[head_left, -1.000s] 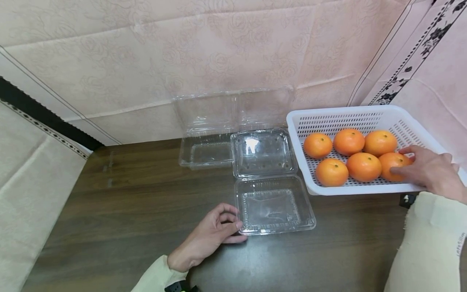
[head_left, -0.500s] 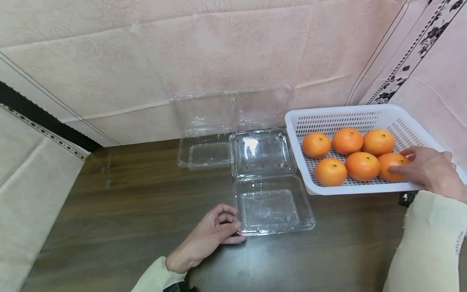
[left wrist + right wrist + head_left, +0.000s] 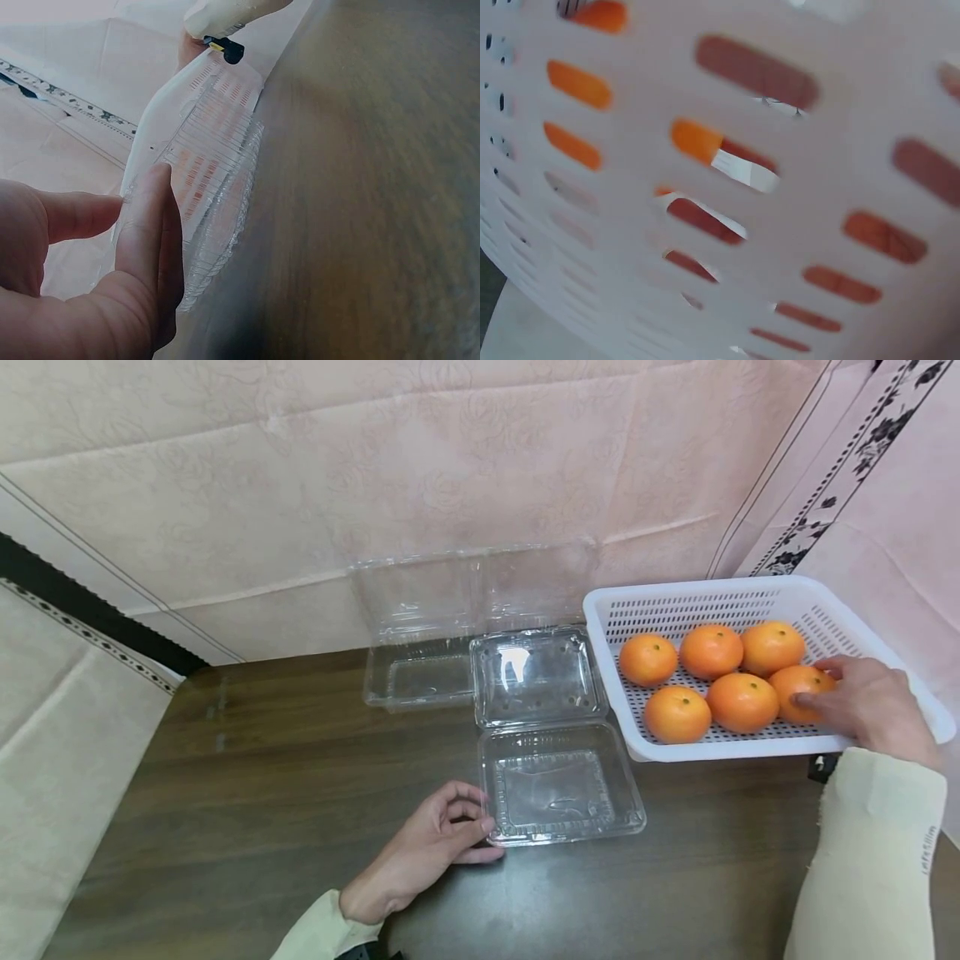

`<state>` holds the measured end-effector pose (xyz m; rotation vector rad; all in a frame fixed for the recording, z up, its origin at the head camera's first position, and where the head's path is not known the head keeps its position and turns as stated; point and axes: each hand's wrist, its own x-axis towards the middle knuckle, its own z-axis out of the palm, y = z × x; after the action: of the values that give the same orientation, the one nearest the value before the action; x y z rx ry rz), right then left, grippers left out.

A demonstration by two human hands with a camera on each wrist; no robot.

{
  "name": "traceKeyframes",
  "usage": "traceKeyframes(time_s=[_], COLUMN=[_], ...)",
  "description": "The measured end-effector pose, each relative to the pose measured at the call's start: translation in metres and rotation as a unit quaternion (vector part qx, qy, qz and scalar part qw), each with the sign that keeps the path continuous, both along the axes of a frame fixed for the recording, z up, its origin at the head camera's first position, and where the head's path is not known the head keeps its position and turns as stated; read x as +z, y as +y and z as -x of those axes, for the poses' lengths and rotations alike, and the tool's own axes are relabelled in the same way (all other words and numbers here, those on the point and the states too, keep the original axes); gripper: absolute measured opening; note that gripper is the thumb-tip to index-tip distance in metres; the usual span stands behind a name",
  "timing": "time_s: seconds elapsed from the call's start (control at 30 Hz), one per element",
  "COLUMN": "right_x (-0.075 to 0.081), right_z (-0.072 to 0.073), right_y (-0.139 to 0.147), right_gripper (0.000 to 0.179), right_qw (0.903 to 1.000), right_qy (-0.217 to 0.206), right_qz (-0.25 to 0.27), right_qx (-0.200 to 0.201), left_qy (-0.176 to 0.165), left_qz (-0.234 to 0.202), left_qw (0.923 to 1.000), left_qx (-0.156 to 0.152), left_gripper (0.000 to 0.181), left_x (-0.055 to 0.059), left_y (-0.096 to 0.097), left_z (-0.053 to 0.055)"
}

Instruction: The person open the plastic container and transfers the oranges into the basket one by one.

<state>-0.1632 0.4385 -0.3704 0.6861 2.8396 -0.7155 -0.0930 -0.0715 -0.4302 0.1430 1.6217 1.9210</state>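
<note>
In the head view my left hand (image 3: 427, 852) pinches the near left corner of a clear plastic clamshell container (image 3: 558, 785), which lies opened flat on the table. The left wrist view shows thumb and fingers at the container's thin rim (image 3: 126, 199). My right hand (image 3: 877, 702) reaches into a white slotted basket (image 3: 720, 752) and grips the front right orange (image 3: 799, 693), thumb on the near side and fingers behind. That orange rests among several others (image 3: 742, 702). Through the slots of the basket wall (image 3: 645, 225), the right wrist view shows only bits of orange and hand.
Behind the opened container, another clear clamshell (image 3: 423, 677) stands with its lid (image 3: 420, 593) upright against the patterned cloth (image 3: 300, 510). The basket sits right of the containers. Brown wood-grain tabletop (image 3: 247, 810) extends to the left.
My right hand has shifted slightly left with the front right orange, and the orange behind it has nudged a little left. My left hand stays at the container's corner.
</note>
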Motion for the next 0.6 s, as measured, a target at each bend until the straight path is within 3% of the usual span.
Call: traceKeyframes(time_s=[0.23, 0.47, 0.6], right_x=[0.002, 0.009, 0.008], right_z=[0.002, -0.005, -0.004], right_y=[0.001, -0.006, -0.009], right_gripper=[0.08, 0.067, 0.065], right_qw=[0.9998, 0.9991, 0.9991], right_qy=[-0.009, -0.037, -0.031], right_qz=[-0.017, -0.01, -0.003], right_qx=[0.009, -0.019, -0.028], left_qy=[0.003, 0.001, 0.0], left_qz=[-0.002, -0.001, -0.001], left_qw=[1.0, 1.0, 1.0], left_qx=[0.001, 0.004, 0.006], left_gripper=[0.049, 0.048, 0.047], left_x=[-0.001, 0.0, 0.001], left_y=[0.0, 0.001, 0.0], left_z=[0.0, 0.0, -0.001])
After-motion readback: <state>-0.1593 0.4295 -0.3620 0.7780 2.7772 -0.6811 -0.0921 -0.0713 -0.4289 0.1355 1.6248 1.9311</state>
